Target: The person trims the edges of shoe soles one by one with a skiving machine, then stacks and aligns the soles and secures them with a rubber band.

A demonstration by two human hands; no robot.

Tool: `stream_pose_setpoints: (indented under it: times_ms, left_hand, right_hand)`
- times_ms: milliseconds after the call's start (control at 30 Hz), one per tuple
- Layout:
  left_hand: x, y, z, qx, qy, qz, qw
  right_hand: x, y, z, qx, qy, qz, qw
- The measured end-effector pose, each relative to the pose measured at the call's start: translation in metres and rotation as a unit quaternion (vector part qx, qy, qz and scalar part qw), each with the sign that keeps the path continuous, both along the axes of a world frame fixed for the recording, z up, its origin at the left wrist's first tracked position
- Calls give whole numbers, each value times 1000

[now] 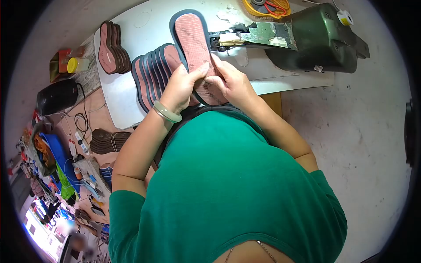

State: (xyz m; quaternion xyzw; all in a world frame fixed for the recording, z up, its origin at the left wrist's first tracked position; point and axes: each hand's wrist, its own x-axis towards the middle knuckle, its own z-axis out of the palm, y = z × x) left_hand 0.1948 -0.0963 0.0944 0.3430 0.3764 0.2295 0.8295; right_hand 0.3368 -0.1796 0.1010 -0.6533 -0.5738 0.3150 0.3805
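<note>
Both my hands hold one shoe sole (191,37), pink in the middle with a dark blue rim, its toe end pointing away from me. My left hand (180,85) grips its left edge, thumb lying on the pink face. On the opposite edge my right hand (234,83) is closed, thumb also on the face; the fingers under the sole are hidden. Just left of it, a row of overlapping soles (151,70) of the same kind lies on the white table (140,35). The sole's right edge is close to the narrow arm of a green machine (324,39).
Brown soles (113,48) overlap at the table's far left. A yellow basket (267,8) with red-handled scissors stands at the back. Left of the table are a yellow-lidded jar (78,65), a black device (57,97), cables and more brown soles (103,141).
</note>
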Motion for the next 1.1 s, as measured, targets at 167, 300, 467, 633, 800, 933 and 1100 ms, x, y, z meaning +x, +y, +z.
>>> stream_pose_setpoints:
  times_ms: [167,300,467,633,800,933,1100]
  left_hand:
    - [13,11,4,-41,-45,44,997]
    - [33,37,-24,397,135,48,906]
    - [79,62,-38,391,99,75,912]
    - [82,82,-30,116,42,27,992]
    - [79,90,-38,37,24,52,998]
    - [84,117,-50,654,377,117,646]
    - [81,164,2,743,142,-272,594]
  right_hand:
    - [16,3,6,12,-111,2,994]
    - [43,21,-22,171,-25,-36,984]
    - [66,24,-25,88,84,-128,984]
    - [52,1,-29,30,368,-196,908]
    - [26,5,-34,-60,519,-113,845]
    - [27,15,-35,-89,510,-102,849]
    - [36,32,-29,-134,515,-116,839]
